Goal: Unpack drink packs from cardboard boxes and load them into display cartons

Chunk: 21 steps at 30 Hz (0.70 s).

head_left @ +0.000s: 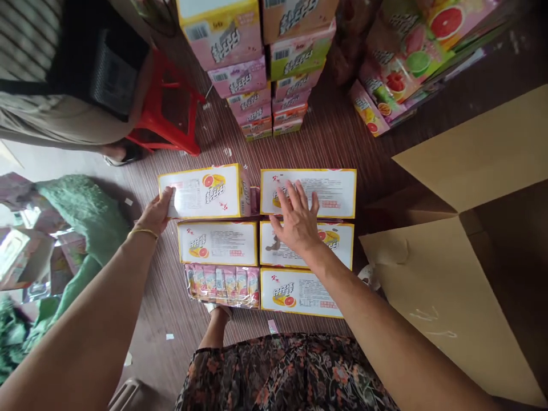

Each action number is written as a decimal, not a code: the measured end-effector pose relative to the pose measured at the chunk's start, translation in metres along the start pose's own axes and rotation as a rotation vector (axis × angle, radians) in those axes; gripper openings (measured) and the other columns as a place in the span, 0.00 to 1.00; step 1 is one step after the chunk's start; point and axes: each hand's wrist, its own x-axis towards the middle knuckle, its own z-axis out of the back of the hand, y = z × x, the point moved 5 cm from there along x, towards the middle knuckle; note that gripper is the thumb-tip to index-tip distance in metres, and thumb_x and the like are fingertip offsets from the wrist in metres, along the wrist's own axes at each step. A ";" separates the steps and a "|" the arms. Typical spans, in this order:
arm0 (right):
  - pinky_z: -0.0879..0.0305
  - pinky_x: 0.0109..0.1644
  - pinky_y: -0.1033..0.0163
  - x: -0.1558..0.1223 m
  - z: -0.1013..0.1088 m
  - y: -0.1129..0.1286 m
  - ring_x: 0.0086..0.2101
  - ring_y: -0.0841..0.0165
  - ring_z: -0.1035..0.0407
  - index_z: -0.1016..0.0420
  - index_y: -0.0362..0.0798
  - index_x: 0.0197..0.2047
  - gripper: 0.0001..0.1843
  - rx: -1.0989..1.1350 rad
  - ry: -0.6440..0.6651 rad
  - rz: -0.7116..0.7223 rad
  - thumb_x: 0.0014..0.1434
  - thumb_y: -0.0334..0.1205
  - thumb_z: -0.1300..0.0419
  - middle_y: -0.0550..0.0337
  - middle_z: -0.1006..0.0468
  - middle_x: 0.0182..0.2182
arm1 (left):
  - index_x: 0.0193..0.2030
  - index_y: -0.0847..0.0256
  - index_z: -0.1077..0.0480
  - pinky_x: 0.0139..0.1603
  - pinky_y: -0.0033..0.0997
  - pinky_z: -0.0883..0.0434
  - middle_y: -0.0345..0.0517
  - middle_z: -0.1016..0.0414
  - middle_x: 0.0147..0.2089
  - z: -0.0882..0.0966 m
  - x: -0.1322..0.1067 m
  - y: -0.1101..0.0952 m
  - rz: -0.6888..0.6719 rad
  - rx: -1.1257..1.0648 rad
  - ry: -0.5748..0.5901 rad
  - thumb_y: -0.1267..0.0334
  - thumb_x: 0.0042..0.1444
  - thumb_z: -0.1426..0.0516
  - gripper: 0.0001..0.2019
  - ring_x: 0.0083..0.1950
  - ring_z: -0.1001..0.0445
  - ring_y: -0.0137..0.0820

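Note:
My left hand (156,212) grips the left end of a yellow-edged white box with a grapefruit picture (199,197), thumb on its upper face. That box sits slightly askew at the far left of a block of similar boxes. My right hand (295,222) lies with fingers spread over the far right box (338,185) and the middle right box (338,251). Nearer me is another white box (308,294), partly behind my right forearm. On the left side, a white box (218,245) adjoins a clear-wrapped row of pink packets (225,282).
Tall stacks of colourful boxes (240,80) stand ahead. An opened cardboard carton (445,285) spreads out at right, below more fruit-printed boxes (394,74). At left are a red stool (171,120) with a seated person, and green cloth (81,211) beside crumpled packaging (34,262).

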 end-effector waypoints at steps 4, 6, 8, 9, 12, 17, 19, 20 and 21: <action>0.68 0.74 0.33 0.035 0.007 0.048 0.70 0.51 0.57 0.38 0.40 0.69 0.29 -0.011 0.055 0.258 0.66 0.40 0.47 0.44 0.42 0.69 | 0.43 0.54 0.27 0.64 0.52 0.29 0.48 0.19 0.54 0.006 -0.004 -0.002 0.011 -0.061 -0.036 0.37 0.44 0.34 0.27 0.72 0.39 0.50; 0.67 0.73 0.32 0.057 -0.001 0.069 0.69 0.49 0.53 0.36 0.39 0.67 0.30 -0.039 0.115 0.340 0.64 0.39 0.44 0.41 0.39 0.67 | 0.51 0.54 0.28 0.65 0.50 0.28 0.44 0.25 0.62 0.015 -0.004 -0.001 -0.012 -0.164 0.020 0.31 0.43 0.36 0.36 0.73 0.42 0.48; 0.65 0.72 0.31 0.075 -0.018 0.084 0.68 0.48 0.50 0.37 0.39 0.68 0.33 -0.083 0.226 0.385 0.62 0.39 0.41 0.40 0.39 0.67 | 0.60 0.51 0.33 0.64 0.50 0.28 0.39 0.32 0.69 0.030 -0.009 0.002 -0.027 -0.248 0.070 0.27 0.43 0.38 0.42 0.74 0.43 0.47; 0.64 0.72 0.30 0.082 -0.029 0.089 0.67 0.48 0.49 0.39 0.41 0.69 0.35 -0.107 0.301 0.390 0.60 0.38 0.39 0.41 0.39 0.68 | 0.63 0.49 0.35 0.64 0.51 0.28 0.38 0.35 0.71 0.039 -0.013 0.004 -0.029 -0.278 0.082 0.27 0.45 0.40 0.43 0.74 0.43 0.47; 0.59 0.70 0.28 0.092 -0.061 0.095 0.65 0.46 0.45 0.51 0.44 0.75 0.48 -0.142 0.476 0.361 0.55 0.38 0.36 0.41 0.44 0.70 | 0.67 0.49 0.38 0.65 0.51 0.29 0.37 0.38 0.72 0.069 -0.030 0.015 -0.033 -0.369 0.072 0.28 0.50 0.42 0.43 0.74 0.44 0.47; 0.38 0.61 0.41 0.110 -0.067 0.097 0.58 0.43 0.38 0.52 0.40 0.75 0.55 -0.047 0.458 0.367 0.47 0.39 0.33 0.37 0.34 0.62 | 0.64 0.48 0.32 0.66 0.52 0.29 0.39 0.37 0.72 0.113 -0.064 0.042 -0.025 -0.447 -0.080 0.33 0.58 0.46 0.33 0.74 0.42 0.48; 0.32 0.55 0.48 0.125 -0.056 0.096 0.52 0.48 0.31 0.43 0.44 0.72 0.50 0.090 0.481 0.336 0.47 0.39 0.32 0.44 0.27 0.56 | 0.63 0.47 0.30 0.66 0.51 0.28 0.38 0.37 0.72 0.124 -0.074 0.053 0.005 -0.458 -0.128 0.35 0.61 0.47 0.30 0.74 0.42 0.47; 0.30 0.52 0.50 0.135 -0.050 0.096 0.48 0.52 0.29 0.39 0.46 0.70 0.47 0.172 0.504 0.312 0.48 0.39 0.33 0.48 0.25 0.53 | 0.63 0.47 0.30 0.66 0.50 0.28 0.37 0.37 0.72 0.127 -0.078 0.056 0.017 -0.466 -0.140 0.35 0.62 0.48 0.29 0.74 0.42 0.46; 0.29 0.49 0.51 0.144 -0.044 0.096 0.45 0.55 0.28 0.37 0.48 0.69 0.44 0.246 0.530 0.286 0.49 0.39 0.34 0.52 0.23 0.50 | 0.63 0.46 0.31 0.66 0.49 0.29 0.36 0.38 0.72 0.130 -0.081 0.059 0.019 -0.472 -0.149 0.35 0.62 0.49 0.29 0.74 0.42 0.45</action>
